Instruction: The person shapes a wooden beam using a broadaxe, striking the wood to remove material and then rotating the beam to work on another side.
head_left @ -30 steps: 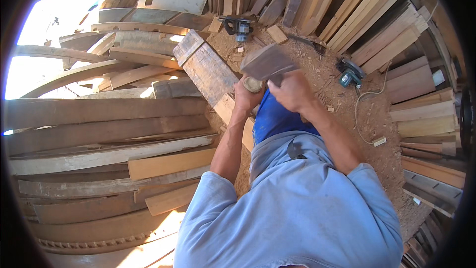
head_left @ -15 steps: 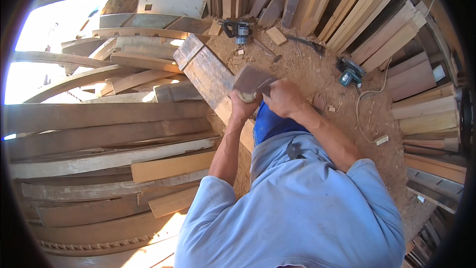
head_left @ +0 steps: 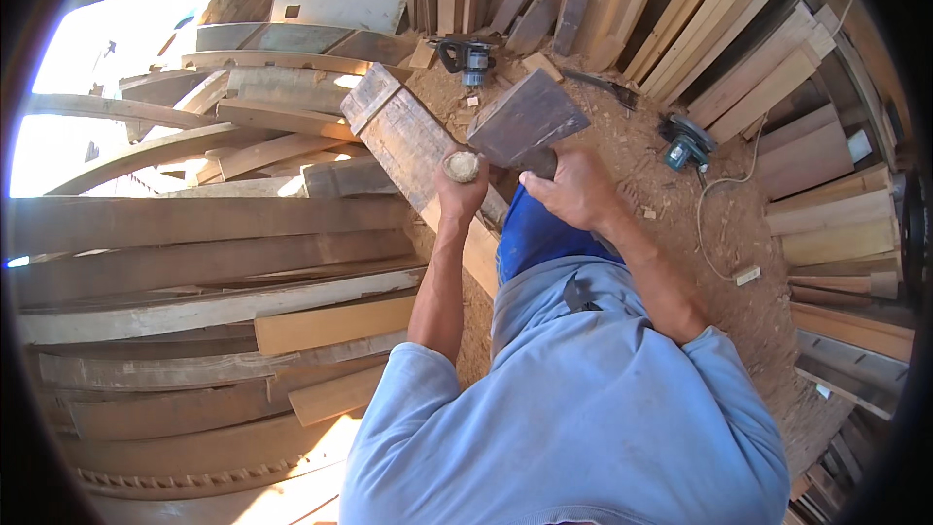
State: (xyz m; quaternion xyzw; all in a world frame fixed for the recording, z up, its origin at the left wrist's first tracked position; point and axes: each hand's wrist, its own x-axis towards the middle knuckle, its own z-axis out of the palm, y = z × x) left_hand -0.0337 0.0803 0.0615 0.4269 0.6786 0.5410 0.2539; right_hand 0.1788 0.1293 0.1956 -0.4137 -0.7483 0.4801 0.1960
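Note:
My left hand (head_left: 461, 196) is wrapped round the upright wooden handle of a chisel (head_left: 462, 167). The handle's round, battered end faces up, and its blade is hidden below my fist. In my right hand (head_left: 575, 192) is a wooden mallet (head_left: 530, 119), gripped by its short dark handle. The mallet's blocky brown head is raised to the right of the chisel, apart from it. Beneath my left hand runs a long worn plank (head_left: 408, 141), with a narrow strip (head_left: 375, 109) fixed across its far end. Blue trousers (head_left: 544, 233) cover my legs beside the plank.
Stacked curved boards (head_left: 214, 224) fill the left side. A power tool (head_left: 474, 60) stands on the shavings-strewn floor ahead; a corded circular saw (head_left: 686, 144) lies to the right. Upright planks (head_left: 622, 0) lean at the back, with more timber (head_left: 836, 214) along the right.
The mallet has lifted off the chisel handle and swung up and to the right, uncovering the handle's end. My right hand has shifted slightly right; my left hand has moved slightly left.

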